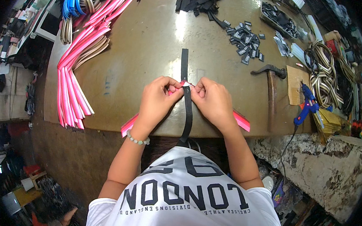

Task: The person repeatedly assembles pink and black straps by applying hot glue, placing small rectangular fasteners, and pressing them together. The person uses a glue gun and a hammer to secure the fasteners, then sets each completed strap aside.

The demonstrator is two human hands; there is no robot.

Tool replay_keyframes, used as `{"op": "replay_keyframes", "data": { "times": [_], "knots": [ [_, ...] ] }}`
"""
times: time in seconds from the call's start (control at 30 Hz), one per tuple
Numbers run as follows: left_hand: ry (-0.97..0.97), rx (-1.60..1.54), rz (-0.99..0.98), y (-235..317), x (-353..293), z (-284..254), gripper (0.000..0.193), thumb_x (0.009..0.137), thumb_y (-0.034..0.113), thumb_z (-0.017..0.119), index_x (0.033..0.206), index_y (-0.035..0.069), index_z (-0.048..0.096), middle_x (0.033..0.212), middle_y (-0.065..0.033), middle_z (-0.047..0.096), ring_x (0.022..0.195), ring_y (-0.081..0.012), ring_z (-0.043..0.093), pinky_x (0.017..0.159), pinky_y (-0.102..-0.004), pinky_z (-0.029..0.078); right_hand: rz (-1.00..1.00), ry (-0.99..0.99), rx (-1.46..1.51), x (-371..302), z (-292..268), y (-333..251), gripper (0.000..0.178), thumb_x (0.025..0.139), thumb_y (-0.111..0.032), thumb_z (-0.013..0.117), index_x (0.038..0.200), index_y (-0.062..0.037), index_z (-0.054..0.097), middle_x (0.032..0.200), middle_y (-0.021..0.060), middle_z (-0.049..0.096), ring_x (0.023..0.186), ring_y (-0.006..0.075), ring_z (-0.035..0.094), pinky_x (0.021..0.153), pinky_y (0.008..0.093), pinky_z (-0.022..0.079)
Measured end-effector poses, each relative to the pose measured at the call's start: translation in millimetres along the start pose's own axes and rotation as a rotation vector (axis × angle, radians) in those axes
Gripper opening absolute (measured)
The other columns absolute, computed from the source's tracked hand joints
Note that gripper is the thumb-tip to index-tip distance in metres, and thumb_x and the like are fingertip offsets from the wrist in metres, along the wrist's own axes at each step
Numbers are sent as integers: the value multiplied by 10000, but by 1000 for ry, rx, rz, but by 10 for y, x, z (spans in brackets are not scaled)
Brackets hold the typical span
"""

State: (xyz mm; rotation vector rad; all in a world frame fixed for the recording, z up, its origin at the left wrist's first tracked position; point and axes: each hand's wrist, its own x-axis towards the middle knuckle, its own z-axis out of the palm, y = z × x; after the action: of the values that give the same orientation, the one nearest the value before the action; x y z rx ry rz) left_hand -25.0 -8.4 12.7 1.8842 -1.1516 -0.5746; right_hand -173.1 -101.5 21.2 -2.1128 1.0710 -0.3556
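- Fingertips of both hands pinch together at one spot, where a pink strip point(241, 120) crosses a black strap point(187, 109) on the brown worktable point(152, 48).
- Left hand point(156, 101) grips the pink strip just left of the black strap, thumb and forefinger clamped on its edge.
- Right hand point(212, 101) clamps the same strip just right of the strap; its far end shows beyond the wrist, near the table's front edge.
- Black strap runs straight from the middle of the table, between the two hands, and hangs over the front edge toward the person.
- Left of the strap lies a fanned bundle of pink strips point(76, 76), with blue strips point(73, 0) and beige ones beyond it.
- Right of the strap, well apart, lie a hammer point(271, 92), a blue glue gun point(306, 106) on its cord, and a piece of cardboard point(295, 81) between them.
- Beyond the strap's far end sits a scatter of small black tags point(246, 38) and a heap of black straps point(199, 1).
- Coiled striped webbing point(324, 77) lies right of the hammer.
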Motion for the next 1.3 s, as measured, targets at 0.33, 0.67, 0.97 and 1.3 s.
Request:
{"op": "replay_keyframes", "data": {
  "times": [0.33, 0.67, 0.97, 1.3],
  "knots": [
    [-26, -25, -73, 40, 37, -27, 178, 759, 112, 787, 816, -12, 672, 676, -106, 611, 597, -183, 573, 585, -315, 473, -592, -15, 209, 251, -136, 5, 227, 809, -5, 680, 1036, -9, 677, 934, 169, 612, 777, 311, 644, 718, 385, 525],
    [63, 142, 122, 49, -97, 36, 247, 836, 177, 752, 1061, 80, 723, 792, -117, 594, 654, -236, 567, 630, -349, 474, -185, -255, 254, 807, 29, 205, 198, 835, -46, 702, 1016, 33, 697, 818, 127, 683, 664, 193, 681, 593, 306, 555],
    [81, 229, 162, -26, -291, -46, 199, 900, 200, 685, 1074, 119, 738, 765, -88, 580, 631, -223, 591, 594, -338, 476, -205, 473, 285, 492, -362, 320, 389, 942, -226, 656, 1278, -35, 615, 1248, 148, 642, 1129, 238, 626, 933, 335, 493],
    [213, -71, 109, -157, -298, -133, 218, 981, 122, 523, 1157, 35, 616, 894, -104, 571, 667, -179, 533, 649, -319, 456, 379, 471, -52, -684, -766, 208, 355, 1019, -300, 498, 1018, 47, 571, 803, 235, 633, 675, 391, 629, 633, 493, 484]
  ]
}}
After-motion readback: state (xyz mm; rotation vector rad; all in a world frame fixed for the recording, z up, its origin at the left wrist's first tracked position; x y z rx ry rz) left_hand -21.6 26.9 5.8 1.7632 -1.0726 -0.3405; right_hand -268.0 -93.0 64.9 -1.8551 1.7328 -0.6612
